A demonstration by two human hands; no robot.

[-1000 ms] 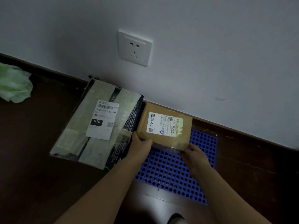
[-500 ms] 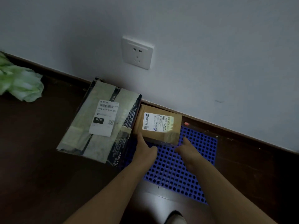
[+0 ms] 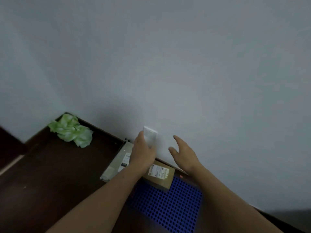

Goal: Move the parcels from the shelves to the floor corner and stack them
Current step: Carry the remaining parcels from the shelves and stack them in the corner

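hands: left hand (image 3: 143, 152), right hand (image 3: 184, 155) both loose, empty
brown parcel (image 3: 159, 175): blue mat's (image 3: 168, 204) far corner
tip: imo stack next one flat, edges squared

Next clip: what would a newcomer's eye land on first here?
Two bare forearms reach up the middle, left hand and right hand open and empty against the grey wall. Beneath them the small brown parcel sits on the blue perforated mat beside a larger taped parcel; crumpled green plastic lies in the corner.

Head view, downward toward wall (image 3: 202, 64)
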